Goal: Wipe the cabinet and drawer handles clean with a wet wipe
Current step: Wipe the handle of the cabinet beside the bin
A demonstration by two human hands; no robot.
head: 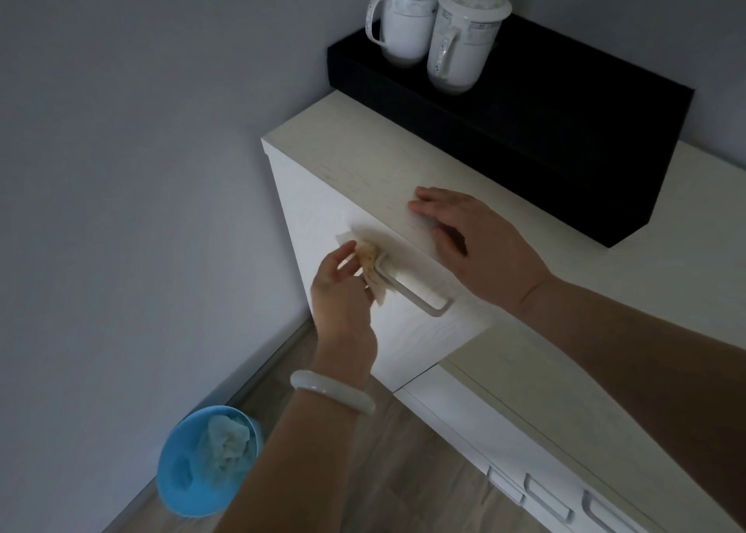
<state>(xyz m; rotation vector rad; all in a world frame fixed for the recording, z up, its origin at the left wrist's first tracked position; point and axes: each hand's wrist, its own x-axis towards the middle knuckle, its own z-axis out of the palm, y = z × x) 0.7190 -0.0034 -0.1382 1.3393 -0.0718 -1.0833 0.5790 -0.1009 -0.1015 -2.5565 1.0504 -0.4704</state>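
**Working the wipe along the tall cabinet's handle**

The left hand [343, 290] has the wet wipe [369, 256] pinched between thumb and fingers, bunched right at the far end of the cabinet handle [411, 286] — the white bar on the tall cabinet's front. The right hand [472, 246] lies flat on the cabinet top [363, 161], fingers spread and holding nothing, just bracing.

If I were doing this, I'd wrap the wipe around the bar rather than dab one face, then slide it slowly toward the near end so the underside and the corners where the bar meets the door get covered too. Keep the pressure light, the wipe already looks crumpled and a bit dirty — fold to a fresh side if it smears.

The lower drawer handles [549, 500] at bottom right look untouched so far, so they're probably next. Blue bin [189, 480] on the floor already has wadded stuff in it, handy for the used wipe.
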